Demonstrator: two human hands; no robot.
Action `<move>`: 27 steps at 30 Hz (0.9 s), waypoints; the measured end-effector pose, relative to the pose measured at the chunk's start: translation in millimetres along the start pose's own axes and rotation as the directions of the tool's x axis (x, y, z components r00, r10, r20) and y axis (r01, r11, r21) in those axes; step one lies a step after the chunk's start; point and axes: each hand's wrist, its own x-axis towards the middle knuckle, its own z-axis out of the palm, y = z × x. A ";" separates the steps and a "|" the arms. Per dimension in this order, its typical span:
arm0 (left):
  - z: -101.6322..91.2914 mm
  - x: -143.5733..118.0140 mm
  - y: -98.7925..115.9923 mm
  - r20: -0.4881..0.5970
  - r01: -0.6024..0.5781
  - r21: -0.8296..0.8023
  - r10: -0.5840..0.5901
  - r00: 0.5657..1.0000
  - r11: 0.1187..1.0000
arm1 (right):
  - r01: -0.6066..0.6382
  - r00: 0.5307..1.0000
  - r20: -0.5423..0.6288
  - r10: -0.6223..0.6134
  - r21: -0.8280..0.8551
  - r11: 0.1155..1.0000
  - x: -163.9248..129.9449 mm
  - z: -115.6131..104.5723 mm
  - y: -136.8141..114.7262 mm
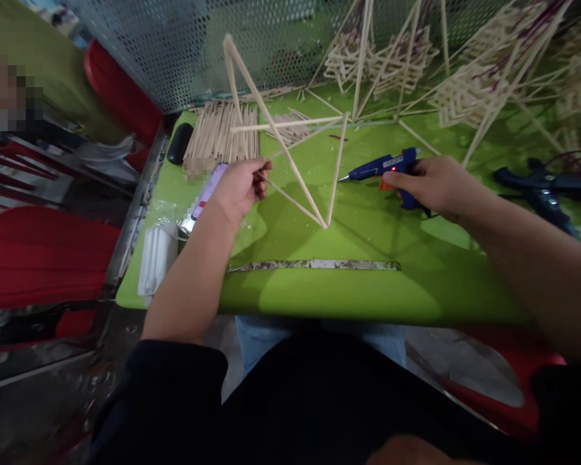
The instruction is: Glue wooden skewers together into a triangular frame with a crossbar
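On the green table (295,296), loose sticks (220,132) are laid at ten o'clock, a phone (210,189) at nine, a white object (157,258) at eight, a mottled strip (314,264) at six; lattice structures (481,97) are placed towards two.

The stick frame (287,155) is made of thin, pale wooden sticks joined at their ends into pointy triangles. One corner points up high, and another points down low. The glue gun (375,169) is blue, with an orange trigger and a little red light. It lies sideways, its thin tip just beside one stick.
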 end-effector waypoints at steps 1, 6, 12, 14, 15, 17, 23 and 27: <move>1.2 -0.4 0.0 0.003 0.012 0.001 -0.012 1.000 1.000 | -0.039 0.999 -0.003 0.039 -0.191 0.981 -0.8 -4.0 -4.4; 8.8 -3.8 -4.7 0.030 0.025 0.053 -0.027 0.999 0.998 | -0.055 0.993 -0.117 -0.021 -0.608 0.792 -17.3 -21.0 -33.5; 20.7 -22.8 -15.2 0.124 -0.034 0.182 0.011 0.992 0.983 | 0.404 0.856 -0.253 -0.451 -0.217 0.888 -67.3 -8.7 -46.3; 24.0 -32.5 -20.6 0.156 -0.049 0.222 0.014 0.988 0.974 | 0.502 0.823 -0.154 -0.546 -0.252 0.827 -84.7 2.1 -49.1; 25.8 -37.5 -23.5 0.177 -0.068 0.239 0.025 0.984 0.969 | 0.534 0.806 -0.109 -0.582 -0.292 0.794 -91.9 7.1 -50.8; 30.8 -47.4 -28.8 0.231 -0.123 0.263 0.062 0.971 0.957 | 0.563 0.775 -0.065 -0.628 -0.380 0.734 -102.0 14.4 -53.9; 51.8 -70.1 -27.5 0.243 -0.039 0.317 -0.042 0.969 0.947 | 0.535 0.795 -0.026 -0.606 -0.440 0.721 -101.3 14.0 -53.9; 54.7 -74.2 -20.4 0.258 -0.014 0.298 -0.066 0.964 0.955 | 0.529 0.781 -0.055 -0.622 -0.469 0.707 -96.3 7.4 -53.6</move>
